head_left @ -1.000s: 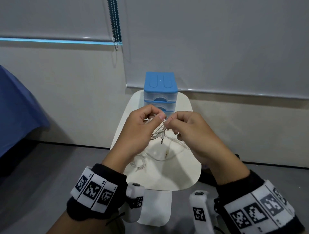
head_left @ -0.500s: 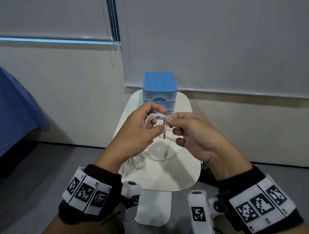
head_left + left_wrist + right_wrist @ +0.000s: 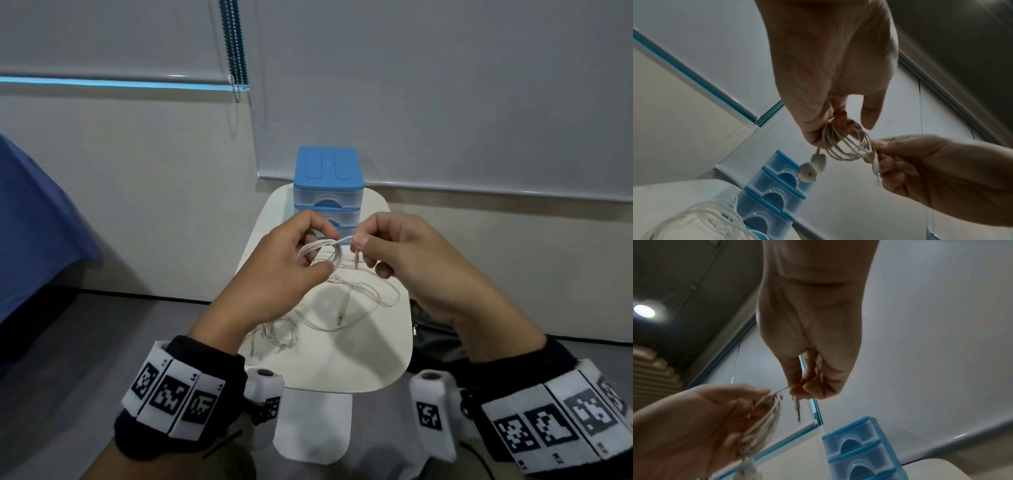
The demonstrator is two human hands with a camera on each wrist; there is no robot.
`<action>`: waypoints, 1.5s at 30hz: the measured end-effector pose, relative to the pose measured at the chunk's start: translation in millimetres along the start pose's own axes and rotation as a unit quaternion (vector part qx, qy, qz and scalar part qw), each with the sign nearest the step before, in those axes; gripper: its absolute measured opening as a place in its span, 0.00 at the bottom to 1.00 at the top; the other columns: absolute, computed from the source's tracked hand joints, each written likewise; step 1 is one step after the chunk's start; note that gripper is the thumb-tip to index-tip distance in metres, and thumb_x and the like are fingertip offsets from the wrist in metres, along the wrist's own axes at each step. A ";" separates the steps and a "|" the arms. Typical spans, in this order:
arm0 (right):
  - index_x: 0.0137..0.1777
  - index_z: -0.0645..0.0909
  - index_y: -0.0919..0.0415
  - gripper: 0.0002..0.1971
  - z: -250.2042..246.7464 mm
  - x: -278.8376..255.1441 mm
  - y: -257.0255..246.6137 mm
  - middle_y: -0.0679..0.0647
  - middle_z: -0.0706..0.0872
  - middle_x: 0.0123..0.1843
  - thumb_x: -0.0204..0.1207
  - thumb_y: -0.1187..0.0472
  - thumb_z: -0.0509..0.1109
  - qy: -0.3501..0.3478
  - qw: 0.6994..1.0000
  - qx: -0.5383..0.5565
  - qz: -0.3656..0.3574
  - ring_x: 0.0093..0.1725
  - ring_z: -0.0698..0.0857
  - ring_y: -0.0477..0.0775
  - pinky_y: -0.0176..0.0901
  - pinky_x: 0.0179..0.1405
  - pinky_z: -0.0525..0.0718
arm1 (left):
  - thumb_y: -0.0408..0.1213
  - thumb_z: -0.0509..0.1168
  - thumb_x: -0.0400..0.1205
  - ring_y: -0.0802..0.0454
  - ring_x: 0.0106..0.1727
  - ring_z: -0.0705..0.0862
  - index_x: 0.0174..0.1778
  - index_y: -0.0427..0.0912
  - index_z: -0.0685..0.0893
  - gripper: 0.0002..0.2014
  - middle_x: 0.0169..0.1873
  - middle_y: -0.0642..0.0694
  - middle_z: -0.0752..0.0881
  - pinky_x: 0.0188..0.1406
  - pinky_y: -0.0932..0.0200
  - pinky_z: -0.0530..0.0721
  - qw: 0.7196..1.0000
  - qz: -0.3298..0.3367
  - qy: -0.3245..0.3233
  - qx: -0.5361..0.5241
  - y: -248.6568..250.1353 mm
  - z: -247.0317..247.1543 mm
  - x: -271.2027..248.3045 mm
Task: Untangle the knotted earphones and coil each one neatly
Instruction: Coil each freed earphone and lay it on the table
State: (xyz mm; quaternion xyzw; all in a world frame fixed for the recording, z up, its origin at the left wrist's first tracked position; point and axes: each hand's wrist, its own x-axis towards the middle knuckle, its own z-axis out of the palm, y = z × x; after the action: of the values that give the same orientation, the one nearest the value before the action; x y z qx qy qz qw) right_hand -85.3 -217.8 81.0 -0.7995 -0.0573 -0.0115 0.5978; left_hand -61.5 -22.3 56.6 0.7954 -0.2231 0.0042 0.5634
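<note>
Above a white table [image 3: 359, 363], a coil [image 3: 322, 251] of white earphone cable is held wound around the fingers of the left hand [image 3: 284, 270], its two earbuds [image 3: 813, 167] dangling below. The cable's free end is pinched between thumb and forefinger of the right hand [image 3: 407, 260], touching the coil, with the plug [image 3: 797, 410] hanging down from the pinch. A second earphone [image 3: 329, 308] lies loose on the table beneath the hands, partly bunched near the left wrist. A blue drawer box [image 3: 328, 185] stands at the table's far edge.
</note>
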 end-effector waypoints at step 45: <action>0.60 0.80 0.44 0.19 12.6 0.8 16.2 0.49 0.92 0.39 0.80 0.70 0.73 0.036 0.979 -0.172 -0.100 0.39 0.92 0.47 0.55 0.50 0.90 | 0.38 0.70 0.86 0.36 0.40 0.87 0.50 0.55 0.88 0.06 0.32 0.51 0.81 0.38 0.36 0.89 0.997 0.000 0.080 0.016 -2.9 10.5 5.0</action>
State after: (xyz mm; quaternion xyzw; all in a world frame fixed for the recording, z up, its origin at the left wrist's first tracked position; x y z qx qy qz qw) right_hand -83.4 -210.2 62.1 -0.8798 -0.1124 -0.1098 0.4486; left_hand -58.6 -32.7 51.5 0.8012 -0.1770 0.0716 0.5671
